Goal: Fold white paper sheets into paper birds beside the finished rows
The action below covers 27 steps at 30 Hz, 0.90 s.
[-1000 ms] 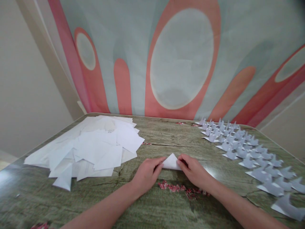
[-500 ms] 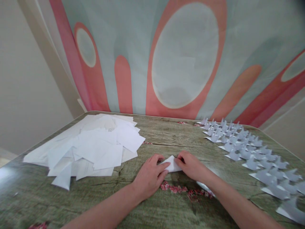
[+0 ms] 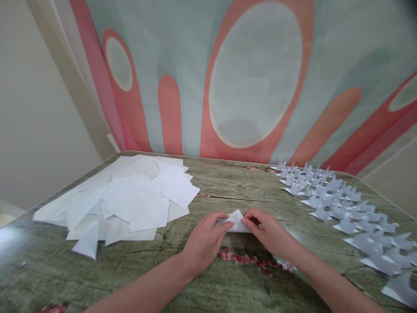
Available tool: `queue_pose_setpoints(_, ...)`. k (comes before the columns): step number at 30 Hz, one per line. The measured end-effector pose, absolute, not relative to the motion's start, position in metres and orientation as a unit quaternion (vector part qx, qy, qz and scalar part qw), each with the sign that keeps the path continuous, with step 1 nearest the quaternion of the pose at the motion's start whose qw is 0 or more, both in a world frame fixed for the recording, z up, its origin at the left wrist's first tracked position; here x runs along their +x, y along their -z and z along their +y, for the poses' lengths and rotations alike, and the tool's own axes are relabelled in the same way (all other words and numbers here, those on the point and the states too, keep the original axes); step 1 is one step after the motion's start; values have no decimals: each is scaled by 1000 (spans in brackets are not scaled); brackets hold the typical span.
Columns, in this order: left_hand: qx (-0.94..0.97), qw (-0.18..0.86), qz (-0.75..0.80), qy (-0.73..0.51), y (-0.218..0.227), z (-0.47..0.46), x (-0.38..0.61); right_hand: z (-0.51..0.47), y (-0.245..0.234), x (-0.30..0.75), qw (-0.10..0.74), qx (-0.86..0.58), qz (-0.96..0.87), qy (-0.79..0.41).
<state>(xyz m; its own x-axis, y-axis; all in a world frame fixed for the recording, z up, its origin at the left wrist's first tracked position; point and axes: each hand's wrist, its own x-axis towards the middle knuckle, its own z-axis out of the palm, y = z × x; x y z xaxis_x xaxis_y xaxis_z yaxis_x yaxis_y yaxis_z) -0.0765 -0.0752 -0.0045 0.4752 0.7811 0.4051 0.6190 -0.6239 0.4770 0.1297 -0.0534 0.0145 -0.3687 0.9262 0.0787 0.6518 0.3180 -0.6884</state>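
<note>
A small folded piece of white paper (image 3: 235,221) is held just above the table, its pointed top facing away from me. My left hand (image 3: 206,237) pinches its left side between thumb and fingers. At its right side, my right hand (image 3: 265,227) grips the edge with thumb and forefinger. The fingers cover both ends of the paper, so its full shape is hidden.
On the left lies a loose heap of white paper sheets (image 3: 130,198), with a folded paper piece (image 3: 87,243) at its near edge. Rows of several folded paper birds (image 3: 347,224) stand along the right of the wood-patterned table (image 3: 224,182). A patterned sheet (image 3: 189,108) hangs behind.
My right hand has shifted slightly right along the paper's edge, and its fingers are reset. The left hand keeps its pinch. The whole view has moved a little.
</note>
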Motion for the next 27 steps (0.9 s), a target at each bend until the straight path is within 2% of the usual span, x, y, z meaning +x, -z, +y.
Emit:
queue_pose_setpoints(8,828,194,428,-306,-4,-77,-77,-65,-24,122,212,-475,-795,-310)
queue_pose_setpoints(13,829,226,431,-275,-6,-78,-77,-63,-17,121,228,-484,-790,-299)
queue_pose_setpoints(20,822,227,435,-289,-3,-76,-76,-56,-7,122,248,-500,-779,-284)
queue_pose_setpoints(27,839,201,430,-267,-3,-75,-74,-50,-4,119,232,-528,-773,-263)
